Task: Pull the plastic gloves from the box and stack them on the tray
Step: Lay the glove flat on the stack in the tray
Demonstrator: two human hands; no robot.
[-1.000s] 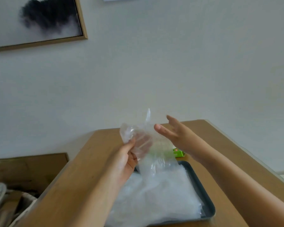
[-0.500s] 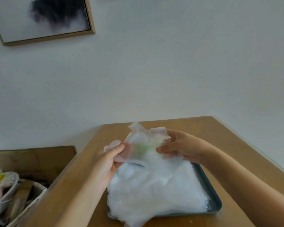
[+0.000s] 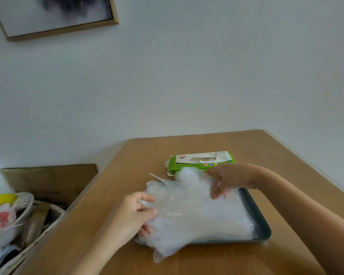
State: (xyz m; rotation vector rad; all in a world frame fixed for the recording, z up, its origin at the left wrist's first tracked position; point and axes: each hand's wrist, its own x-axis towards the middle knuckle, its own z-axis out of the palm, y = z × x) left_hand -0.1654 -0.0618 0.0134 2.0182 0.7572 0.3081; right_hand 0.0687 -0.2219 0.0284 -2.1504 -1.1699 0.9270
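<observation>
A thick stack of clear plastic gloves [image 3: 197, 215] covers a dark tray [image 3: 262, 229] on the wooden table, spilling over its near and left edges. My left hand [image 3: 135, 213] pinches the left edge of the top glove, thumb on top. At the far right corner of the top glove my right hand [image 3: 228, 179] grips the plastic with curled fingers. The green and white glove box [image 3: 201, 161] lies just beyond the tray, its slot facing up with a bit of plastic showing.
The wooden table [image 3: 187, 145] ends at a white wall behind and to the right. Left of the table a basket [image 3: 12, 225] holds mixed items, with a cardboard box [image 3: 48, 179] behind it. A framed picture [image 3: 54, 14] hangs on the wall.
Both hands have come down from mid-air and laid the glove flat on the stack. The camera has tilted down, so the glove box shows in full.
</observation>
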